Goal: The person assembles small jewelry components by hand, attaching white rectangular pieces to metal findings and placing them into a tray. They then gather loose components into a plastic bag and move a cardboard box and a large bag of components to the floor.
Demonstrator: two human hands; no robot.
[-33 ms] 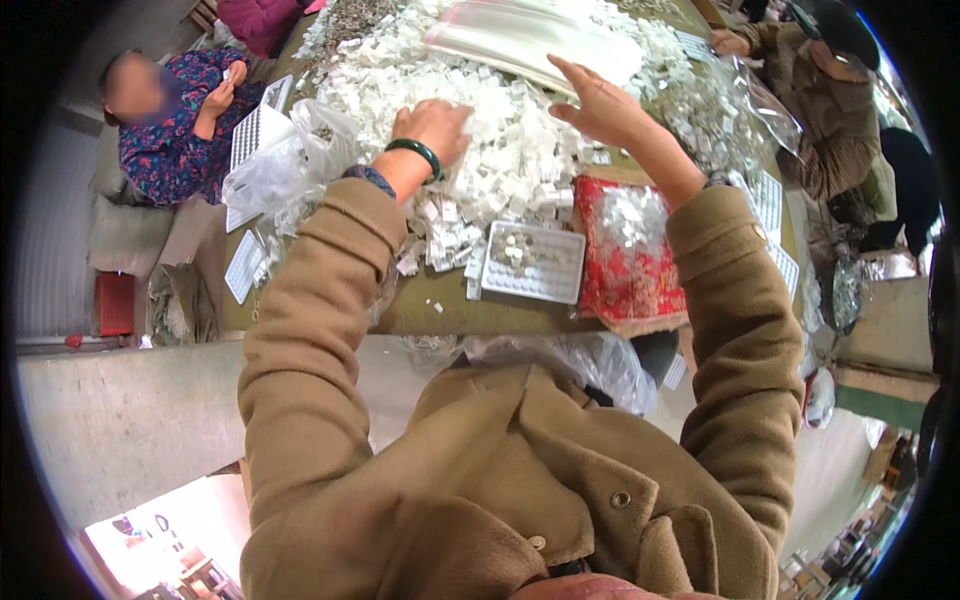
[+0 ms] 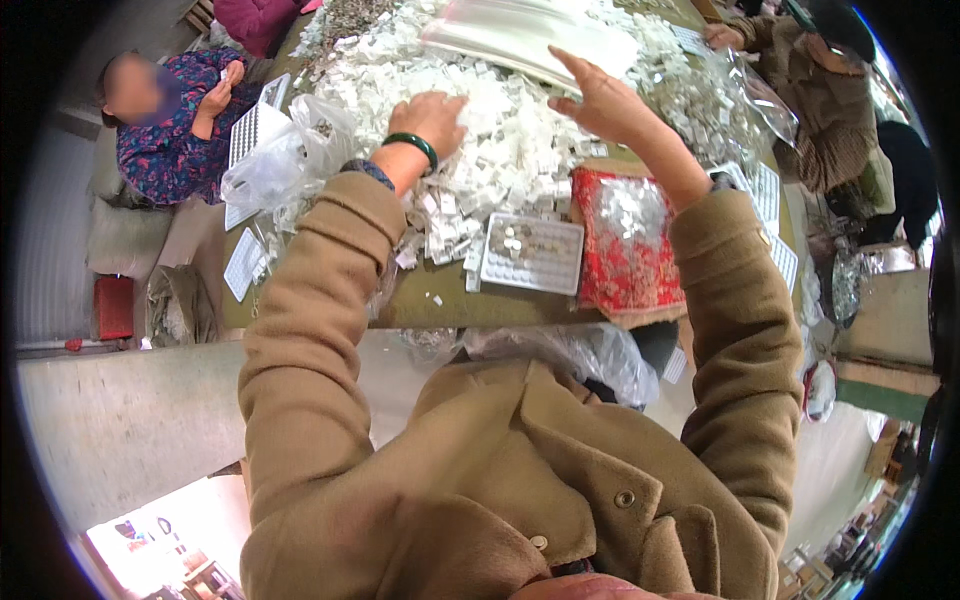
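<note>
A big heap of small white pieces, like little tags or packets (image 2: pixel 490 130), covers the tabletop in front of me. My left hand (image 2: pixel 428 122), a dark green bangle at its wrist, rests on the heap's left part with fingers apart and nothing visible in them. To its right, my right hand (image 2: pixel 606 105) is held with thumb and fingers spread, holding nothing. Just beyond its fingertips lies a stack of clear plastic sleeves (image 2: pixel 535 40) on the heap. Nearer me, a white compartment tray (image 2: pixel 545 272) holds several small round pieces. Beside it, a red patterned cloth (image 2: pixel 625 265) carries a shiny clear pile.
A clear plastic bag (image 2: pixel 262 170) and white trays (image 2: pixel 243 264) sit at the table's left edge; other trays (image 2: pixel 768 200) line the right. One person (image 2: pixel 170 130) sits at left handling something small; another (image 2: pixel 815 110) works at right beside a clear bag (image 2: pixel 765 100).
My left hand has shifted slightly away from me and to the left over the heap. The right hand keeps almost the same place, fingers still spread.
</note>
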